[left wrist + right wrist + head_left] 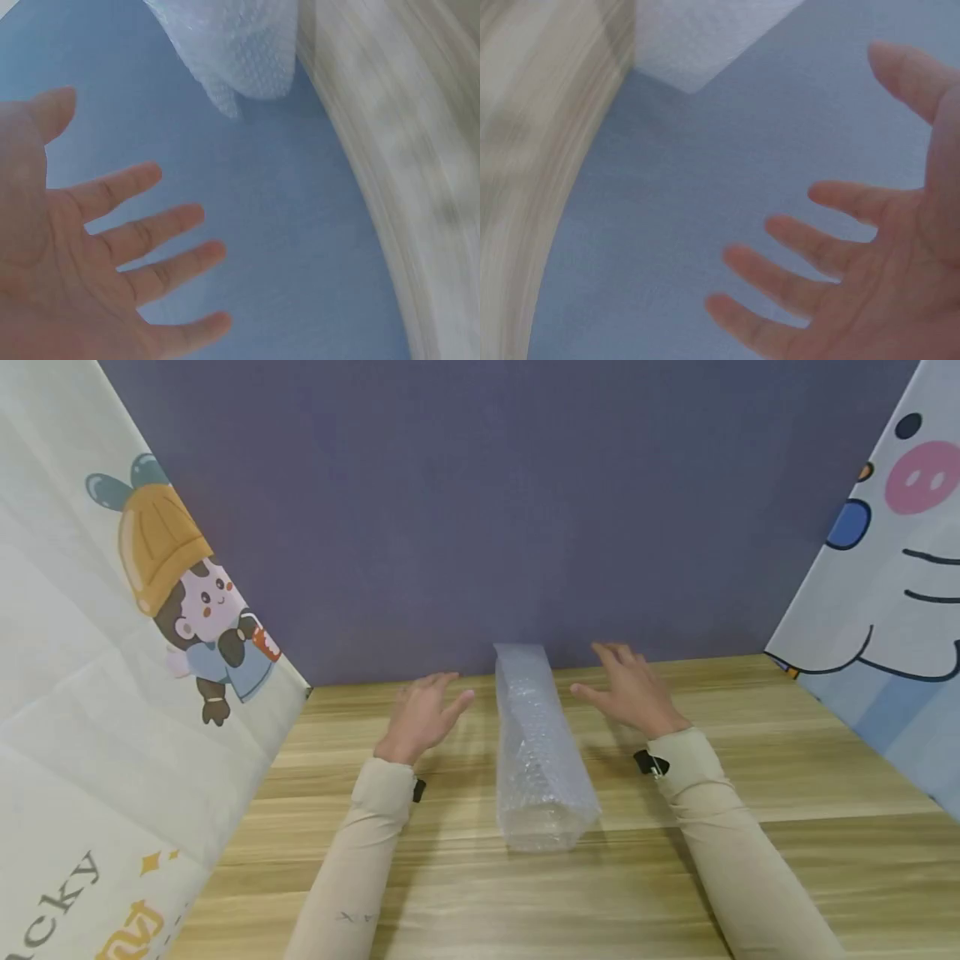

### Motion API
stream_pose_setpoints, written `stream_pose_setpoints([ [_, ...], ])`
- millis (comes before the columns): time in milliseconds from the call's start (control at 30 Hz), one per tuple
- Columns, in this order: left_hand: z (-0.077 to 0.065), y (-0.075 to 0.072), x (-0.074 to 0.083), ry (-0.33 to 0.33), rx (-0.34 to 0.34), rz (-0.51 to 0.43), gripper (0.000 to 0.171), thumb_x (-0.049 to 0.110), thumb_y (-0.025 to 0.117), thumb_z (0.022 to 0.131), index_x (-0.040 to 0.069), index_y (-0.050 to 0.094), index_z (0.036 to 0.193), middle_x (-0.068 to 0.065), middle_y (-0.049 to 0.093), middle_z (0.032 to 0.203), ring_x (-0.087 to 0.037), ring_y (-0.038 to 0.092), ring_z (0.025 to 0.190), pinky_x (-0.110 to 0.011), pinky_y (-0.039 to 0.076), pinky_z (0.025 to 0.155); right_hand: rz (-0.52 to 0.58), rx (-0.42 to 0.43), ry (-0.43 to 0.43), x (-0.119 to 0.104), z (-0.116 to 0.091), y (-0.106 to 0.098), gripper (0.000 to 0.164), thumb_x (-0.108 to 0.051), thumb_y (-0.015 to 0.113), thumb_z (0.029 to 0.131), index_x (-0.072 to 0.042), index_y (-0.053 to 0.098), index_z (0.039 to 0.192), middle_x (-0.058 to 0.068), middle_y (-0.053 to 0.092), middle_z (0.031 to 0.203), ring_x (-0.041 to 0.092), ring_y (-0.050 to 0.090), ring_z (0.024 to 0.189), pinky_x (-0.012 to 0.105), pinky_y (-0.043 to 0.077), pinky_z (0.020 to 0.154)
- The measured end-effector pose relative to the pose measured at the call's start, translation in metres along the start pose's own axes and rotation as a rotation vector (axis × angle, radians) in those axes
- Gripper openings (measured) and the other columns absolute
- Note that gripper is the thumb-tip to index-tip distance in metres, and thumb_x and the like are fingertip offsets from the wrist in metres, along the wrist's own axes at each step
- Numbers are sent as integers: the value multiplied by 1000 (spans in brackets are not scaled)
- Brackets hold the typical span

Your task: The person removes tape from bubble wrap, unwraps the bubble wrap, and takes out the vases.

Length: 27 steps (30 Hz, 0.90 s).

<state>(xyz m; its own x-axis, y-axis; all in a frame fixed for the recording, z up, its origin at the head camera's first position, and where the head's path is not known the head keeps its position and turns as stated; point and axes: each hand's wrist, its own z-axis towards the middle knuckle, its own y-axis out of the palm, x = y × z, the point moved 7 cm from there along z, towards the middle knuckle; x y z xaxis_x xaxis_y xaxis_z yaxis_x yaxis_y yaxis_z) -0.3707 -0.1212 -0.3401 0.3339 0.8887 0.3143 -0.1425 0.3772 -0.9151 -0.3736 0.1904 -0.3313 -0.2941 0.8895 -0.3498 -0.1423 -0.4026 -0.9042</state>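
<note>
A roll of clear bubble wrap (536, 743) lies lengthwise on the wood-grain table, its far end near the dark back panel and its round near end facing me. To its left is my left hand (423, 714), apart from the roll, fingers spread and holding nothing. My right hand (630, 689) is on the other side, also apart from it, with thumb and fingers extended. In the left wrist view the palm and straight fingers show beside an end of the bubble wrap (255, 52). The right wrist view likewise has the bubble wrap (697, 45) beyond the spread fingers.
The wood-grain table (450, 893) meets an upright dark blue-grey panel (465, 510) at the back. A white printed sheet with a cartoon child (206, 602) borders the left side. Another sheet with a cartoon pig (915, 585) borders the right.
</note>
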Motion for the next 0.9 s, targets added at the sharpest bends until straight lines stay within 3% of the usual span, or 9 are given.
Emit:
stream_pose_setpoints([
  [200, -1, 4, 8, 56, -32, -126, 52, 45, 52, 105, 13, 56, 146, -13, 60, 146, -36, 56, 136, -57, 42, 116, -15, -58, 10, -8, 0, 2, 85, -60, 59, 97, -4, 36, 157, 30, 36, 160, 56, 44, 137, 74, 39, 107],
  [400, -3, 10, 14, 92, -103, -274, 38, 35, 52, 107, 13, 63, 137, -10, 71, 129, -30, 66, 119, -48, 55, 100, 59, -32, -55, -21, -2, 3, 66, -52, 61, 98, -5, 53, 145, 20, 62, 140, 41, 65, 119, 62, 52, 97],
  [533, -5, 13, 19, 111, -148, -288, 36, 34, 54, 106, 14, 64, 135, -7, 73, 126, -27, 67, 115, -45, 56, 97, 124, -24, -81, -32, -4, 1, 56, -44, 65, 98, -7, 58, 140, 18, 67, 133, 34, 71, 108, 55, 57, 89],
  [900, -9, 23, 29, 131, -265, -310, 37, 33, 64, 101, 13, 67, 132, -8, 72, 125, -24, 68, 110, -41, 58, 92, 167, -36, -190, -61, -13, 0, 50, -36, 68, 98, -6, 61, 137, 15, 64, 132, 33, 69, 107, 48, 60, 84],
])
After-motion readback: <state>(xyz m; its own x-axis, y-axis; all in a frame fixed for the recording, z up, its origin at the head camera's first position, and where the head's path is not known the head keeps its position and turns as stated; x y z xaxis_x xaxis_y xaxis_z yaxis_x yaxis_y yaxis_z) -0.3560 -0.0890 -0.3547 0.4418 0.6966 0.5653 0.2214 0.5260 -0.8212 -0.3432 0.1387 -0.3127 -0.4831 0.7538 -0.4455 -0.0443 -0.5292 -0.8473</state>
